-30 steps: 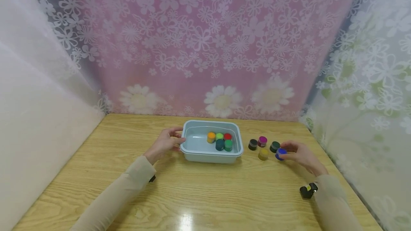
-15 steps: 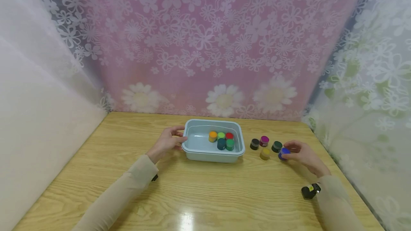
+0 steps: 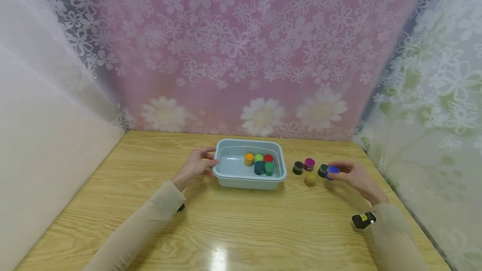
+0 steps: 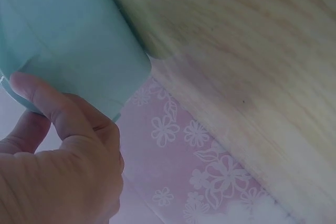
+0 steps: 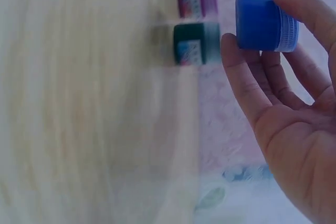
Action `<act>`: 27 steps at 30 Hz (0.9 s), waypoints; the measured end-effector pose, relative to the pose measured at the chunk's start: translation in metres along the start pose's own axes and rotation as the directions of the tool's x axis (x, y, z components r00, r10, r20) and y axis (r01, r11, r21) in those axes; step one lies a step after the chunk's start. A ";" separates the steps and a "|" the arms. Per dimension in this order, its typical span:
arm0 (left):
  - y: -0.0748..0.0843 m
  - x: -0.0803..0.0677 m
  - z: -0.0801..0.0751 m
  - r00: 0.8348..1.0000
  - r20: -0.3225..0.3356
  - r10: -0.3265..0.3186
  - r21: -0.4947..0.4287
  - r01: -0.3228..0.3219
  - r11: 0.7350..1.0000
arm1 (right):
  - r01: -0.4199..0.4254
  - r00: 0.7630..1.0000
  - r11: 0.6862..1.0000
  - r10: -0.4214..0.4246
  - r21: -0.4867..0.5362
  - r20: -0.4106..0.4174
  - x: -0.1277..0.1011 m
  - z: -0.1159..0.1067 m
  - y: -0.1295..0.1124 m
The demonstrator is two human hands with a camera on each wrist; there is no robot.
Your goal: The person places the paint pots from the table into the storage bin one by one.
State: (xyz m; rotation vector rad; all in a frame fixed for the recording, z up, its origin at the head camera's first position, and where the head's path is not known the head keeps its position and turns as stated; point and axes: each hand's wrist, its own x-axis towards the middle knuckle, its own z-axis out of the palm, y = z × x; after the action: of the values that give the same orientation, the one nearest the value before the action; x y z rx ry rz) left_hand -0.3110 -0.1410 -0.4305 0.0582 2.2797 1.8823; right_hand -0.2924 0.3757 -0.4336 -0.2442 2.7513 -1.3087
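On the left I see the left hand (image 3: 196, 165) resting against the left wall of the pale blue tub (image 3: 226, 177), thumb on the rim, fingers lightly bent on its side. Inside the tub stand five small paint pots (image 3: 260, 164), close together. To the right of it, on the wooden table (image 3: 241, 229), stand four more pots (image 3: 306, 170). Furthest right, the right hand (image 3: 355, 179) pinches the blue pot (image 3: 332, 172) between thumb and fingers, lifted just above the table beside the dark green pot (image 3: 322, 170).
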 end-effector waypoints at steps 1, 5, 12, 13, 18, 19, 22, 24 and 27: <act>0.000 0.000 0.000 1.000 0.001 -0.001 -0.003 0.001 1.000 | 0.001 1.000 1.000 -0.001 0.000 -0.001 0.000 0.000 -0.003; 0.000 0.001 0.000 1.000 0.003 -0.012 -0.010 0.012 1.000 | 0.005 1.000 1.000 -0.005 -0.014 0.010 -0.001 0.002 -0.019; 0.002 0.000 0.001 1.000 0.004 -0.020 -0.001 0.020 1.000 | -0.007 1.000 1.000 0.007 -0.010 0.019 0.003 0.010 -0.047; 0.003 0.000 0.001 1.000 0.007 -0.017 -0.002 0.017 1.000 | -0.009 1.000 1.000 0.009 0.004 0.023 0.004 0.012 -0.051; 0.004 -0.001 0.001 1.000 0.014 -0.002 -0.011 0.002 1.000 | -0.013 1.000 0.997 0.011 0.073 0.027 0.010 0.024 -0.065; 0.004 -0.001 0.001 1.000 0.013 0.000 -0.010 0.001 1.000 | -0.015 1.000 0.996 0.013 0.088 0.028 0.011 0.026 -0.067; 0.005 -0.003 0.002 1.000 0.009 -0.007 -0.012 0.007 1.000 | -0.020 1.000 0.994 0.018 0.104 0.022 0.015 0.033 -0.074; 0.005 -0.003 0.002 1.000 0.007 -0.013 -0.017 0.013 1.000 | -0.018 1.000 0.994 0.016 0.107 0.022 0.018 0.037 -0.078; 0.005 -0.003 0.003 1.000 0.002 -0.012 -0.020 0.012 1.000 | -0.007 0.999 0.993 0.003 0.114 0.032 0.020 0.041 -0.084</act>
State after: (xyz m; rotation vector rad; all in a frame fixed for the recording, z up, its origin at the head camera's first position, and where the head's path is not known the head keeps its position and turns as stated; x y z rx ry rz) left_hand -0.3081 -0.1380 -0.4258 0.0438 2.2547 1.8972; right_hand -0.2974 0.2882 -0.3947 -0.2468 2.6377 -1.4423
